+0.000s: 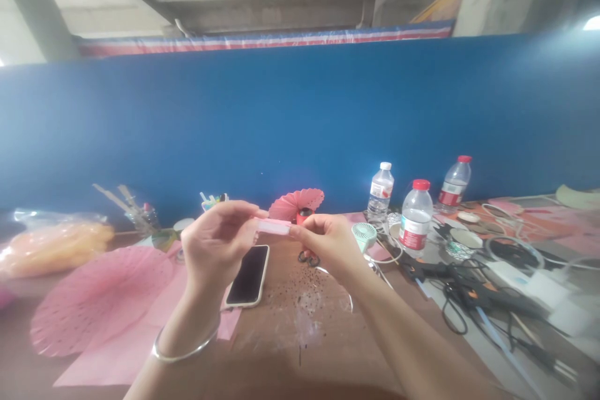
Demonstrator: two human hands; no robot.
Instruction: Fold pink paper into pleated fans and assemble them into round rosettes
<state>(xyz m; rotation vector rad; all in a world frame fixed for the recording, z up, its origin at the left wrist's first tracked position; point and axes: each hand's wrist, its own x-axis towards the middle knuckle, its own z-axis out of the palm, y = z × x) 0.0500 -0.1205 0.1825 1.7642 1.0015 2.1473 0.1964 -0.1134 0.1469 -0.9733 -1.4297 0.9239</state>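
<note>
A small folded strip of pink paper is held up level above the table. My left hand pinches its left end between thumb and fingers, with a silver bangle on the wrist. The right end is pinched by my right hand. Behind the hands stands a pleated pink paper fan, next to a red object partly hidden by my right hand. Below the strip lies a phone with a dark screen. Small dark bits are scattered on the brown table.
A large pleated pink paper circle and pink sheets lie at the left, near a bag of yellow material. Bottles, a small green fan, cables and glue guns crowd the right. Black-handled scissors lie mid-table.
</note>
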